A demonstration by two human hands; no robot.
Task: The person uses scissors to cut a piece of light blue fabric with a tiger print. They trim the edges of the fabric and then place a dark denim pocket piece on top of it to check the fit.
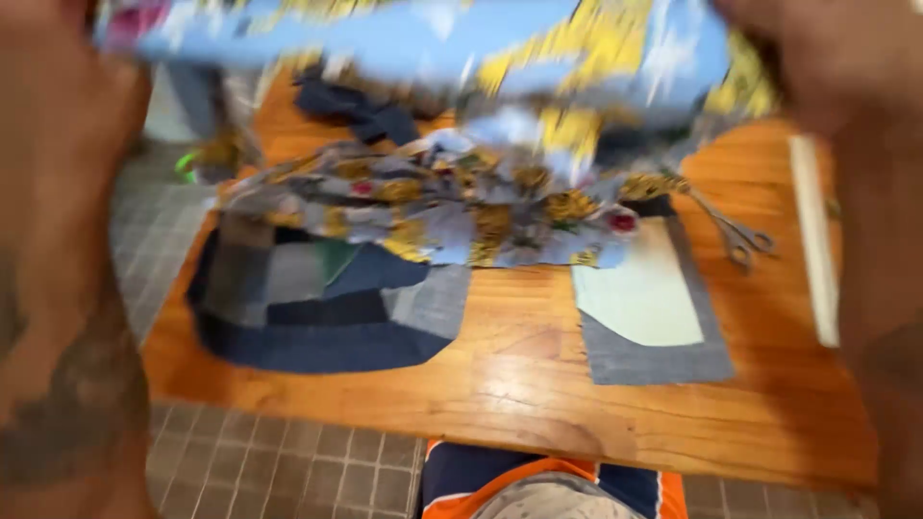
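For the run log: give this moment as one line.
left hand: grips floral fabric | right hand: grips same fabric, held up | wooden table: denim patchwork, scissors

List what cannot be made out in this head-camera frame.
- Left hand and right hand: fingers cut off by the top edge and blurred, so the grip on the flowered cloth is unclear.
- Flowered cloth: motion blur smears its pattern; its top is cut off.
- Table: its far part is hidden behind the cloth.
- Scissors: blades partly under cloth.
- Denim patchwork: upper edge covered by cloth.
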